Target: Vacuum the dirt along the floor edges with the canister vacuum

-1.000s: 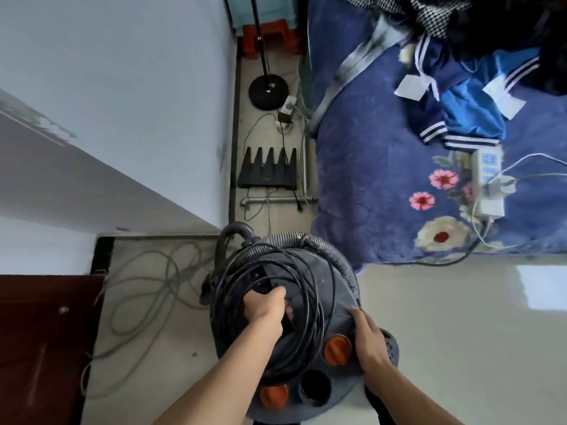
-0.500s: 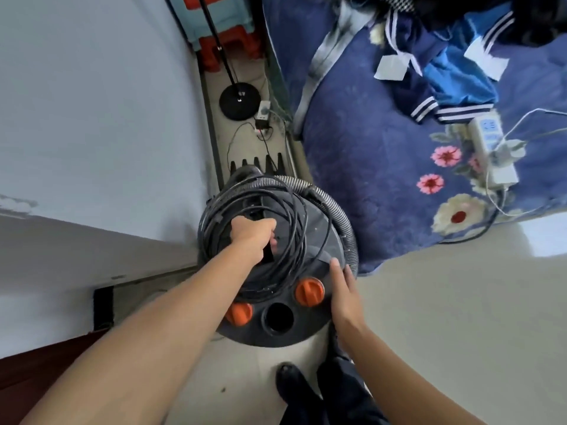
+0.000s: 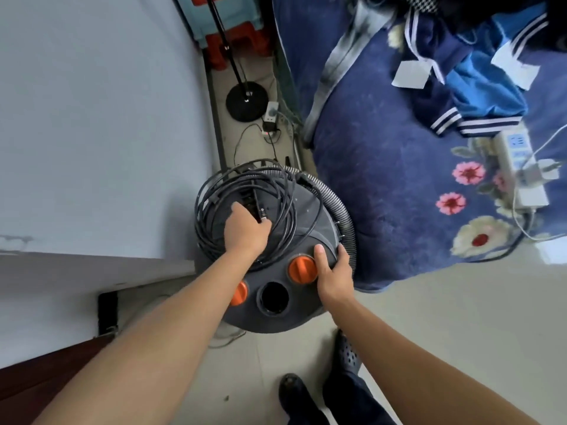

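The grey canister vacuum [image 3: 310, 216] stands on the pale floor at the mouth of the narrow gap between wall and bed. A black power cable [image 3: 211, 204] lies coiled on its lid, and a ribbed grey hose [image 3: 340, 210] wraps its right side. My left hand [image 3: 245, 231] grips the top handle among the cable loops. My right hand [image 3: 334, 271] rests on the lid's rim with fingers fairly straight, beside an orange cap [image 3: 302, 269]. A dark open port [image 3: 273, 297] sits between the two orange caps.
A bed with a blue floral blanket [image 3: 383, 179] fills the right. In the gap beyond lie a black round lamp base [image 3: 247, 101], a floor power strip [image 3: 270, 113] and red stools [image 3: 236, 44]. The white wall [image 3: 107, 118] is left, a brown door [image 3: 36, 378] at lower left.
The vacuum has moved forward and right, up to the bed corner, with both hands on it. It now hides the black device that lay in the gap.
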Demonstrator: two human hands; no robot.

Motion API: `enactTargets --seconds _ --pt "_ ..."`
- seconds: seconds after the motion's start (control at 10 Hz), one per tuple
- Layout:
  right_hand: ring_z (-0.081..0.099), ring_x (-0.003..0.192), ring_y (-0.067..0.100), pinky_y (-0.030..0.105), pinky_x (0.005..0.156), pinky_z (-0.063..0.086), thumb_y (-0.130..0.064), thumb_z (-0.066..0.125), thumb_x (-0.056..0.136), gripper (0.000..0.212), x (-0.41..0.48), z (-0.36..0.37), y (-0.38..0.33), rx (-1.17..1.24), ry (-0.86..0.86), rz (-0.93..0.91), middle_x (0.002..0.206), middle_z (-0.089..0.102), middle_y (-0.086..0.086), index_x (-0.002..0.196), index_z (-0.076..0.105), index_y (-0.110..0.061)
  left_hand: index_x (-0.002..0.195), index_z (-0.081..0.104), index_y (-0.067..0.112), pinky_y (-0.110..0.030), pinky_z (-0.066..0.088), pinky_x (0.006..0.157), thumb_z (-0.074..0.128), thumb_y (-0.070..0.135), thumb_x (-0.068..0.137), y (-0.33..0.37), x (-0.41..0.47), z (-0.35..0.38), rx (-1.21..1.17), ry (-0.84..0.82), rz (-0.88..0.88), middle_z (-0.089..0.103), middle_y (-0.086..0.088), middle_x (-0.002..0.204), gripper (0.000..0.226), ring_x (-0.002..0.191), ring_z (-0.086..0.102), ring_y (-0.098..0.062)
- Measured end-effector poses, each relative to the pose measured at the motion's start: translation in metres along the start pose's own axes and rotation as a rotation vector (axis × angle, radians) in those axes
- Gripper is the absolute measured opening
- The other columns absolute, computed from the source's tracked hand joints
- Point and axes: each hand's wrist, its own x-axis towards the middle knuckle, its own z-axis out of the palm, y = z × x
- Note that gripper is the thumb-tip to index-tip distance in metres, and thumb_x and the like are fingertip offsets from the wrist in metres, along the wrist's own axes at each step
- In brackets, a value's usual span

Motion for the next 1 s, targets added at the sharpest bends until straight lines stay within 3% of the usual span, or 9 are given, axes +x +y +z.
enactTargets --seconds 0.1,0.2,0.3,0.5,0.6,0.7,0.8,0.9,1.0 --pt "0.034 0.141 0.028 0.043 0.118 0.026 -0.06 0.05 0.093 0.077 -0.006 -0.005 -0.002 -0.01 -0.017 0.018 0.157 0.031 0.008 0.155 0.022 -0.024 0.151 0.021 0.009 -0.042 0.042 0.1 0.059 0.034 0.093 -0.021 -0.028 0.002 0.135 -0.015 0.136 0.043 -0.015 0.143 0.074 0.127 0.047 -0.033" --pt "0.037 0.139 0.03 0.048 0.116 0.031 -0.064 0.05 0.091 0.08 -0.009 -0.008 -0.008 -0.042 -0.03 0.044 0.156 0.035 0.009 0.155 0.021 -0.026 0.146 0.036 0.013 -0.041 0.041 0.1 0.059 0.036 0.092 -0.041 -0.06 0.003 0.221 0.073 0.275 0.047 -0.012 0.136 0.063 0.123 0.047 -0.031" --pt "0.042 0.135 0.034 0.056 0.108 0.039 -0.068 0.049 0.088 0.082 -0.011 -0.01 -0.011 -0.055 -0.042 0.077 0.154 0.038 0.008 0.155 0.019 -0.031 0.117 0.066 0.014 -0.041 0.048 0.092 0.078 0.032 0.076 -0.072 -0.083 0.015 0.391 0.142 0.465 0.059 -0.014 0.118 0.047 0.107 0.058 -0.033" --pt "0.04 0.136 0.036 0.057 0.109 0.037 -0.065 0.041 0.094 0.076 -0.011 -0.013 -0.014 -0.152 -0.068 0.09 0.154 0.037 0.01 0.156 0.016 -0.03 0.095 0.07 0.017 -0.034 0.044 0.079 0.063 0.03 0.084 -0.106 -0.105 0.03 0.54 0.211 0.765 0.059 -0.002 0.077 0.019 0.074 0.055 -0.025" --pt "0.042 0.134 0.036 0.055 0.109 0.038 -0.065 0.04 0.095 0.075 -0.012 -0.014 -0.018 -0.201 -0.066 0.077 0.152 0.04 0.01 0.156 0.018 -0.027 0.099 0.07 0.016 -0.035 0.039 0.085 0.039 0.035 0.093 -0.112 -0.108 0.024 0.584 0.149 0.824 0.06 -0.003 0.082 0.037 0.079 0.055 -0.025" --pt "0.051 0.124 0.036 0.052 0.104 0.044 -0.066 0.043 0.092 0.074 -0.014 -0.02 -0.028 -0.299 -0.078 0.067 0.141 0.051 0.011 0.15 0.034 -0.02 0.109 0.068 0.016 -0.048 0.038 0.106 0.034 0.043 0.094 -0.121 -0.098 0.015 0.699 0.115 0.814 0.063 -0.013 0.107 0.046 0.104 0.056 -0.033" --pt "0.06 0.107 0.033 0.048 0.095 0.051 -0.053 0.057 0.089 0.05 -0.016 -0.036 -0.04 -0.489 -0.109 -0.013 0.121 0.065 0.011 0.12 0.059 -0.014 0.122 0.063 0.016 -0.053 0.03 0.113 0.029 0.053 0.092 -0.12 -0.093 0.003 0.734 0.02 0.691 0.049 -0.024 0.139 0.059 0.132 0.042 -0.041" --pt "0.061 0.103 0.032 0.041 0.09 0.051 -0.045 0.062 0.084 0.039 -0.028 -0.06 -0.068 -0.885 -0.093 -0.204 0.114 0.067 0.009 0.113 0.063 -0.019 0.145 0.038 0.016 -0.05 0.008 0.121 0.03 0.061 0.092 -0.123 -0.09 0.001 0.78 -0.026 0.676 0.023 -0.023 0.155 0.069 0.145 0.018 -0.039" --pt "0.062 0.104 0.028 0.039 0.092 0.05 -0.046 0.065 0.088 0.036 -0.046 -0.08 -0.119 -0.794 0.019 -0.452 0.112 0.07 0.006 0.114 0.067 -0.021 0.147 0.033 0.013 -0.051 0.004 0.121 0.048 0.059 0.088 -0.122 -0.091 -0.004 0.853 -0.003 0.72 0.019 -0.023 0.157 0.077 0.146 0.016 -0.039"
